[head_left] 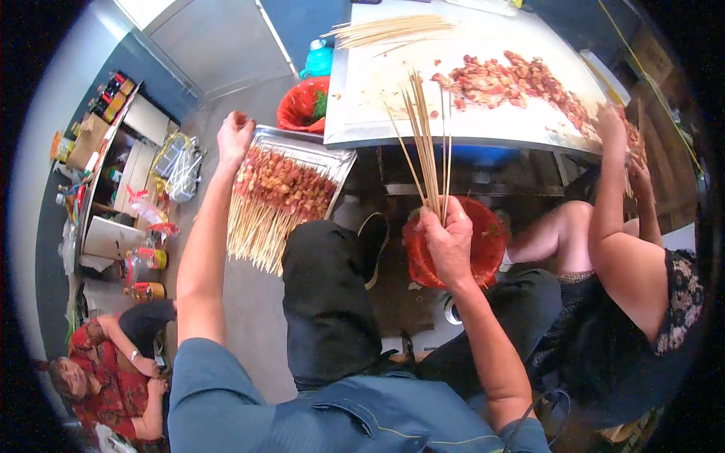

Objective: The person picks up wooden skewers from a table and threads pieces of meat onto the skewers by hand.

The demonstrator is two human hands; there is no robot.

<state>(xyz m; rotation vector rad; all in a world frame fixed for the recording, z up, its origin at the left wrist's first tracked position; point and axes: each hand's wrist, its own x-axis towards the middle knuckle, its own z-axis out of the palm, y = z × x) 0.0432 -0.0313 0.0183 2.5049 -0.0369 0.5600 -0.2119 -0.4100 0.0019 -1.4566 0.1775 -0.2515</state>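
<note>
My right hand (450, 240) grips a bundle of thin bamboo skewers (423, 136) that fan upward, bare along their visible length. Beneath that hand is a red bowl-shaped container (488, 226), possibly lined with plastic. Out to the left, my left hand (235, 139) is at the upper left corner of a metal tray (344, 164). Its fingers curl, and whether anything lies between them cannot be made out. Rows of meat skewers (286, 189) fill much of the tray, their bare stick ends (257, 238) reaching over the near side.
Raw meat pieces (510, 79) and loose skewers (396, 29) lie on a white-topped table (376, 122). A red-lined tub (294, 102) with greens stands beside it. At right, a co-worker's hands (612, 124) hold skewers. Another person (113, 379) sits lower left, near shelves (136, 175).
</note>
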